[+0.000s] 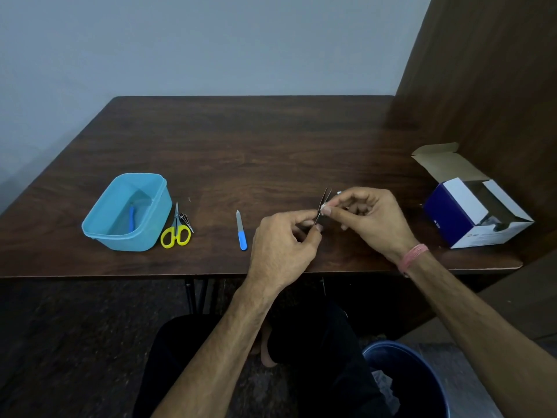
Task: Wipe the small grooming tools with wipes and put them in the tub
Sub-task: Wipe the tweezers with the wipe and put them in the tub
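Observation:
My left hand (pixel 281 242) pinches the lower end of a thin dark metal tool, apparently tweezers (pixel 325 196), which point up and away over the table's front right. My right hand (pixel 366 217) pinches a small white wipe (pixel 325 208) against the tool's middle. The light blue tub (pixel 99 227) stands at the front left with a blue-handled tool (pixel 131 218) lying inside. Yellow-handled scissors (pixel 176 233) and a metal nail clipper (pixel 186 220) lie just right of the tub. A nail file with a blue handle (pixel 241 232) lies between the scissors and my left hand.
An open blue and white cardboard box (pixel 470 212) sits at the table's right end beside a wooden panel (pixel 488 86). A blue bin (pixel 404 378) stands on the floor under my right forearm. The table's front edge (pixel 120 276) runs just below my hands.

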